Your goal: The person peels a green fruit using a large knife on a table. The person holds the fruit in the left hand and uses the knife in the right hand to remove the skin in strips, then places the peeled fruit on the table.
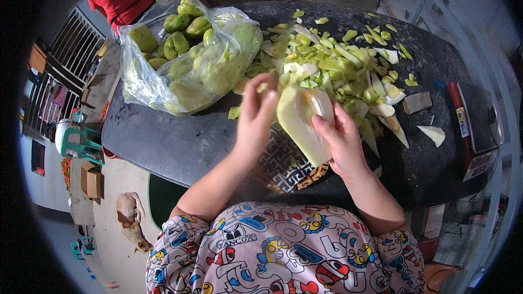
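Crowding the table (158, 133) beyond the pale fruit (297, 122): peelings (340, 65), a plastic bag (182, 90).

Peelings (339, 66) lie behind the fruit (303, 126), bag (182, 88) to left

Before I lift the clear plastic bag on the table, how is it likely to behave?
The plastic bag is probably floppy, since its thin film wrinkles around the contents. It may feel heavy, holding many chunky green vegetables. The upper ones could roll out, because the bag looks open above them.
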### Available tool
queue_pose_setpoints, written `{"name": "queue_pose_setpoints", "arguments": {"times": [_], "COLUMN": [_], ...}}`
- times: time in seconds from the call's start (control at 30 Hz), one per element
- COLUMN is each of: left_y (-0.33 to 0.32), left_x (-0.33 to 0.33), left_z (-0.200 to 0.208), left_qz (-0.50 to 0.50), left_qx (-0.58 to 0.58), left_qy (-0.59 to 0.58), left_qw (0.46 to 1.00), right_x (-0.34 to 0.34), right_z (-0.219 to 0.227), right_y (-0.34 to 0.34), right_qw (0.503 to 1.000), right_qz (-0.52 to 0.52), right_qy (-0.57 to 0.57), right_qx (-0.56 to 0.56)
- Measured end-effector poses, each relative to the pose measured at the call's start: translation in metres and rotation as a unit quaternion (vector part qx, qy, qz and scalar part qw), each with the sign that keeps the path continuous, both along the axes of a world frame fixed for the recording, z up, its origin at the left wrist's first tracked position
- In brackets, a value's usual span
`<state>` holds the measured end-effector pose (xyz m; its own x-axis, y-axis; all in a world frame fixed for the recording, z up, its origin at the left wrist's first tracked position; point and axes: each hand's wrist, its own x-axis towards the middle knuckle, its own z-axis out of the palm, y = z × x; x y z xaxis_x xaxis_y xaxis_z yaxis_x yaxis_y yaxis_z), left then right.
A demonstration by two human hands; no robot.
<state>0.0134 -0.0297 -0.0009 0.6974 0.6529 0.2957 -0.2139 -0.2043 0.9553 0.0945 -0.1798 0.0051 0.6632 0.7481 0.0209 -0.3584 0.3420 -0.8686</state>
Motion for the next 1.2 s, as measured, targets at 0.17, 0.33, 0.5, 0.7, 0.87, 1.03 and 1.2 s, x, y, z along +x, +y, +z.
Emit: {"name": "queue_pose_setpoints", "arguments": {"times": [0.17,0.33,0.5,0.7,0.87,1.03,1.2], "left_y": [0.027,0.05,0.029,0.01,0.005,0.0,0.003], "left_x": [-0.019,-0.036,-0.064,-0.066,-0.062,-0.062,-0.064], "left_z": [0.032,0.05,0.059,0.077,0.073,0.069,0.073], "left_qz": [-0.003,-0.007,-0.084,-0.107,-0.107,-0.1,-0.127], "left_qx": [-0.006,0.082,0.067,0.075,0.041,0.016,0.099], "left_qy": [-0.133,-0.038,-0.031,0.061,0.058,0.054,0.076], "left_qw": [0.991,0.996,0.994,0.99,0.992,0.993,0.984], "right_x": [0.011,0.016,0.018,0.006,-0.003,-0.004,0.003], "right_z": [0.003,0.002,-0.002,0.012,0.02,0.018,0.016], "right_y": [-0.005,-0.004,-0.003,-0.01,-0.011,-0.015,-0.018], "right_qw": [0.995,0.998,0.98,0.959,0.971,0.953,0.922], "right_qz": [-0.009,-0.038,-0.055,-0.034,-0.027,-0.045,-0.047], "right_qy": [0.07,0.019,-0.192,-0.279,-0.237,-0.299,-0.385], "right_qx": [0.076,0.044,0.009,-0.013,0.027,-0.006,-0.024]}}
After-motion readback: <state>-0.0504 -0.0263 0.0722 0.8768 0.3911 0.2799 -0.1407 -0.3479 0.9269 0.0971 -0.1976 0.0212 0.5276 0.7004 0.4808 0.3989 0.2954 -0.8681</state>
